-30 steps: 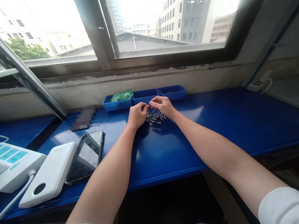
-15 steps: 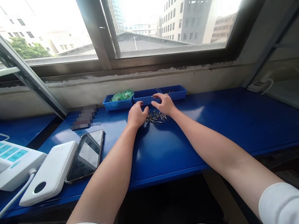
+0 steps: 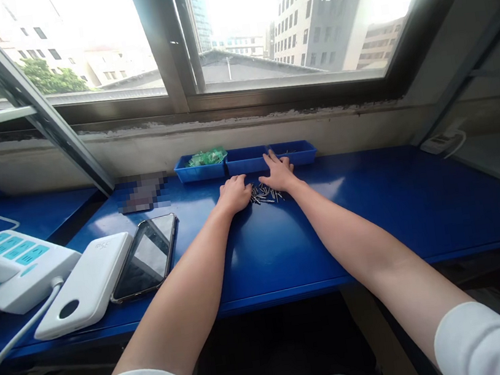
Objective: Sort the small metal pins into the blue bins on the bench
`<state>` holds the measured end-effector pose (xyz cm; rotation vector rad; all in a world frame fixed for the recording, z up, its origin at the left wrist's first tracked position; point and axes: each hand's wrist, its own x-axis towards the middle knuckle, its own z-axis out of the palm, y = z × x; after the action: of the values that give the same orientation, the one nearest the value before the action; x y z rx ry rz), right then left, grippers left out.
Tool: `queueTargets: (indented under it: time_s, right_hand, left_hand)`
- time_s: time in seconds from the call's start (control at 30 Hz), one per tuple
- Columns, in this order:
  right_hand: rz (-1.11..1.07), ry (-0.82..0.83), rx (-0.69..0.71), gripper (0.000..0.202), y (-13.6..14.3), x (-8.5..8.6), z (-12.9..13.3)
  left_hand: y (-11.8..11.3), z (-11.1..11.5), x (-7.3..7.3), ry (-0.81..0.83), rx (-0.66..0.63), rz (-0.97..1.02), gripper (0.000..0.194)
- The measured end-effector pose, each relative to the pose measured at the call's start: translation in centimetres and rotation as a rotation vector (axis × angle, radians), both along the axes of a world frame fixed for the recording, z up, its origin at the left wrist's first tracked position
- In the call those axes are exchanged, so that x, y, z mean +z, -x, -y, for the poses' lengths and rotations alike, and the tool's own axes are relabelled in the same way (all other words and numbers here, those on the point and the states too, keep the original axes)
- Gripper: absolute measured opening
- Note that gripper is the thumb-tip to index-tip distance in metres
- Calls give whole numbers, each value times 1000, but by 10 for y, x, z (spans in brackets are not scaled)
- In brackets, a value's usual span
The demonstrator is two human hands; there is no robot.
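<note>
Small dark metal screws (image 3: 266,194) lie in a loose pile on the blue tabletop. My left hand (image 3: 233,195) rests at the pile's left side, fingers loosely bent with thumb and forefinger apart; I see nothing held in it. Above the pile's right side, my right hand (image 3: 279,172) has its fingers spread, reaching toward the front edge of the bins. Behind the hands stands a row of blue bins: the left bin (image 3: 202,172) holds green plastic packaging (image 3: 206,157), the middle bin (image 3: 245,166) shows mostly bare walls, and the right bin (image 3: 305,156) has small dark pieces inside.
To my left lie a black-framed phone (image 3: 146,258), a white power bank (image 3: 84,285) and a white power strip (image 3: 19,263) with cables. A blurred-out object (image 3: 145,193) lies farther back. Metal shelf posts (image 3: 61,133) and a window wall bound the table (image 3: 269,259).
My right hand has turned, its fingers now spread toward the bins. My left hand has lowered beside the pile, its fingers bent closer together. The view has shifted slightly.
</note>
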<state>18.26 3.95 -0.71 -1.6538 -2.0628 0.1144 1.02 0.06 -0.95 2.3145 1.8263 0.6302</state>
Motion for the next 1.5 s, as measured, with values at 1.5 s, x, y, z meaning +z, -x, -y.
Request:
queueTargets:
  time_s: [1.5]
  right_hand:
    - [-174,-166,258,25,14,0,27]
  left_hand:
    - [1,12,8,-80,-298,72,61]
